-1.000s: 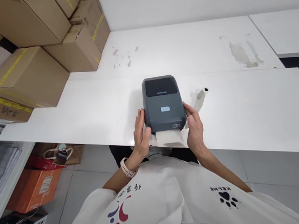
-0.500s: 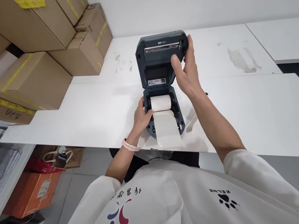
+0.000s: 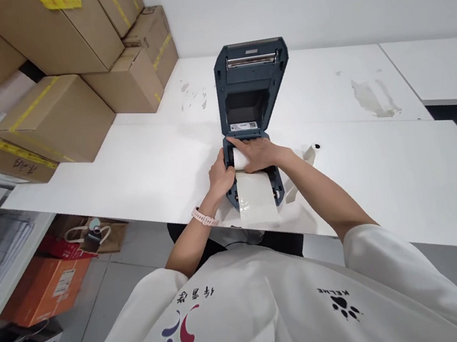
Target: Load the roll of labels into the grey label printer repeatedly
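A dark grey label printer (image 3: 246,90) stands on the white table with its lid tilted up and back. In its lower bay sits a white label roll (image 3: 239,159), and a label strip (image 3: 255,197) hangs from it over the front edge. My left hand (image 3: 221,176) is closed around the printer's left side, thumb at the bay's rim. Reaching in from the right, my right hand (image 3: 258,154) lies over the roll, thumb stretched to the left. It covers most of the roll, and its other fingers are partly hidden.
Cardboard boxes (image 3: 57,115) with yellow tape are stacked at the left. The white table (image 3: 372,181) extends to the right, with stains near the wall. A small white roll with a dark end (image 3: 312,152) lies right of the printer. An orange box (image 3: 47,285) stands low at left.
My right hand has let go of the printer lid and come down onto the label roll. The lid stays up by itself. My left hand keeps its place on the printer's side.
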Demonstrator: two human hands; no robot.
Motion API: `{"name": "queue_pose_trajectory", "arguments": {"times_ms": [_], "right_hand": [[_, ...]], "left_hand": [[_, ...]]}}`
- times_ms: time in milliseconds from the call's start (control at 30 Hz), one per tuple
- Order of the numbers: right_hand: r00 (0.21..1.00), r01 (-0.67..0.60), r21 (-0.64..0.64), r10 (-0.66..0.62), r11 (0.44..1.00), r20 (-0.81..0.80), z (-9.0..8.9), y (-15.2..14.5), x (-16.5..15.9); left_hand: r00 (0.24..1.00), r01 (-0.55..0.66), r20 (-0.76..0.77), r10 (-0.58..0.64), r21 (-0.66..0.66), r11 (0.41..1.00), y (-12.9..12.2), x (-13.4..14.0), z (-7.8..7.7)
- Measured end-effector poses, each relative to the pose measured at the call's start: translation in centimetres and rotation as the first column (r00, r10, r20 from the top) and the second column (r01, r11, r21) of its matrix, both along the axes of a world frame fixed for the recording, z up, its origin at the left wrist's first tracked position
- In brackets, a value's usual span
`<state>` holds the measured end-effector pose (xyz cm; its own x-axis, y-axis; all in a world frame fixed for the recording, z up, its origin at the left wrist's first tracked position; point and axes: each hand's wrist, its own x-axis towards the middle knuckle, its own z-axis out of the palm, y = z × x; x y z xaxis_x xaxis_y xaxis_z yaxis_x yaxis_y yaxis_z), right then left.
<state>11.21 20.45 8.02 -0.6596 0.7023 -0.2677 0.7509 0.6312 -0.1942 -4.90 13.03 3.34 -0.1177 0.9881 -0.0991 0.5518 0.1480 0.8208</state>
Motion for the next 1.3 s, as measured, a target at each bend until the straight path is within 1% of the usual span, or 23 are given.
{"name": "queue_pose_trajectory", "arguments": {"times_ms": [67, 133, 167, 233, 267, 333, 367, 400, 467, 567, 600, 667, 767, 833, 900, 967, 1033, 1067, 1100, 1167, 1233, 1267, 1300], "right_hand": [[1.0, -0.005, -0.096, 0.002, 0.995, -0.029, 0.6, 0.5, 0.3], [0.983, -0.047, -0.203, 0.01, 0.978, -0.182, 1.8, 0.4, 1.8], [0.957, -0.078, -0.238, 0.006, 0.968, -0.289, 2.6, 0.1, 3.1], [0.872, -0.116, -0.257, -0.026, 0.959, -0.489, 4.0, -0.8, 6.2], [0.824, -0.112, -0.255, -0.053, 0.961, -0.564, 4.6, -1.2, 7.9], [0.732, -0.049, -0.248, -0.134, 0.968, -0.668, 5.3, -1.5, 11.2], [0.683, -0.001, -0.254, -0.185, 0.967, -0.707, 5.3, -1.4, 12.7], [0.63, 0.048, -0.271, -0.239, 0.961, -0.738, 5.0, -0.9, 14.0], [0.523, 0.134, -0.342, -0.36, 0.93, -0.772, 3.7, 0.7, 16.0], [0.41, 0.222, -0.47, -0.519, 0.854, -0.75, 0.3, 4.2, 17.5], [0.389, 0.251, -0.5, -0.559, 0.829, -0.732, -0.9, 5.3, 17.6], [0.374, 0.304, -0.532, -0.612, 0.79, -0.697, -3.1, 7.2, 17.5], [0.388, 0.345, -0.541, -0.641, 0.767, -0.663, -5.5, 8.7, 16.9], [0.367, 0.334, -0.558, -0.65, 0.76, -0.665, -6.4, 8.7, 17.2], [0.319, 0.283, -0.598, -0.662, 0.75, -0.679, -7.0, 8.0, 18.3], [0.253, 0.238, -0.631, -0.675, 0.738, -0.694, -7.3, 6.5, 20.1], [0.196, 0.238, -0.639, -0.681, 0.731, -0.706, -7.5, 4.4, 22.0], [0.191, 0.248, -0.64, -0.684, 0.727, -0.704, -7.6, 3.2, 22.6], [0.209, 0.258, -0.641, -0.69, 0.723, -0.693, -7.7, 2.0, 22.9], [0.296, 0.268, -0.644, -0.697, 0.717, -0.653, -7.9, 0.1, 22.6], [0.384, 0.266, -0.649, -0.696, 0.713, -0.607, -7.7, -1.2, 21.6], [0.416, 0.253, -0.649, -0.686, 0.718, -0.597, -7.5, -1.6, 21.0], [0.43, 0.23, -0.644, -0.67, 0.729, -0.605, -7.0, -1.9, 20.4]], "left_hand": [[0.999, -0.001, 0.043, 0.0, 0.017, 1.0, -0.2, 0.0, 0.0], [0.996, 0.002, 0.087, -0.006, 0.045, 0.999, -0.3, 0.0, 0.0], [0.995, 0.003, 0.102, -0.008, 0.051, 0.999, -0.4, 0.0, 0.0], [0.992, -0.008, 0.123, 0.003, 0.039, 0.999, -0.5, 0.0, 0.0], [0.991, -0.014, 0.13, 0.011, 0.028, 0.999, -0.6, 0.0, -0.1], [0.99, -0.023, 0.139, 0.021, 0.01, 1.0, -0.6, 0.0, -0.2], [0.99, -0.026, 0.14, 0.024, 0.007, 1.0, -0.5, 0.0, -0.2], [0.99, -0.029, 0.139, 0.028, 0.006, 1.0, -0.5, 0.0, -0.4], [0.99, -0.042, 0.134, 0.041, 0.004, 0.999, -0.3, 0.0, -0.7], [0.988, -0.06, 0.142, 0.058, 0.014, 0.998, 0.0, -0.1, -1.2], [0.987, -0.061, 0.15, 0.057, 0.024, 0.998, 0.0, -0.1, -1.3], [0.985, -0.064, 0.163, 0.055, 0.048, 0.997, 0.1, -0.1, -1.5], [0.987, -0.073, 0.146, 0.065, 0.05, 0.996, 0.1, -0.1, -1.7], [0.988, -0.073, 0.139, 0.066, 0.048, 0.996, 0.1, -0.1, -1.8], [0.987, -0.069, 0.149, 0.06, 0.056, 0.996, 0.1, -0.1, -1.8], [0.985, -0.068, 0.16, 0.057, 0.064, 0.996, 0.1, -0.1, -1.8], [0.985, -0.064, 0.162, 0.053, 0.066, 0.996, 0.1, 0.0, -1.6], [0.985, -0.061, 0.162, 0.05, 0.066, 0.996, 0.0, 0.0, -1.6], [0.986, -0.058, 0.163, 0.047, 0.067, 0.996, 0.0, 0.0, -1.6], [0.985, -0.058, 0.166, 0.046, 0.068, 0.996, 0.0, 0.0, -1.6], [0.982, -0.057, 0.182, 0.043, 0.073, 0.996, 0.0, 0.0, -1.7], [0.981, -0.054, 0.192, 0.039, 0.076, 0.996, 0.0, 0.0, -1.8], [0.979, -0.052, 0.2, 0.036, 0.077, 0.996, 0.0, -0.1, -1.9]]}}
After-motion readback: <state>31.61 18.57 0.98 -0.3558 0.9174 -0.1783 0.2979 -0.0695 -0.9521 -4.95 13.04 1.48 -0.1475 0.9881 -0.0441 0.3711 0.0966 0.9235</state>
